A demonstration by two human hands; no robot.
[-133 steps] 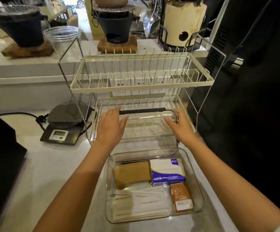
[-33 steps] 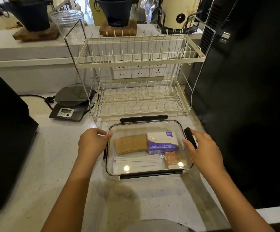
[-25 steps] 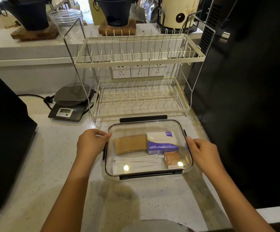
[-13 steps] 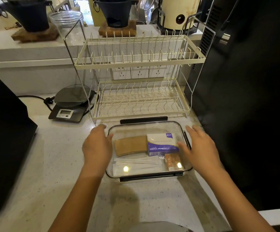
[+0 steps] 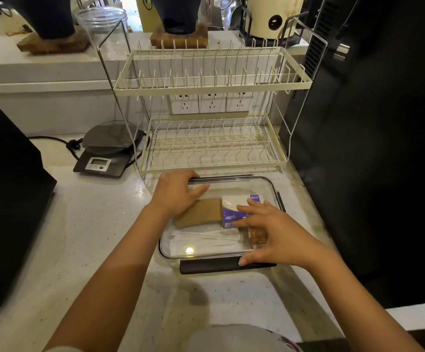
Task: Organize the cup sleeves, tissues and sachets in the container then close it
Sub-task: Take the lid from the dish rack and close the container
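Head view: the container sits on the counter in front of the dish rack, clear lid on, with cup sleeves, tissues and sachets visible through it. My left hand lies flat on the far left corner, fingers spread. My right hand presses flat too, fingers apart, thumb on the near latch. Risk: that latch looks unfastened; uneven pressure could skew the lid or slide the container.

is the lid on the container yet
On: the clear lid covers the container, both hands pressing it; latching cannot tell.
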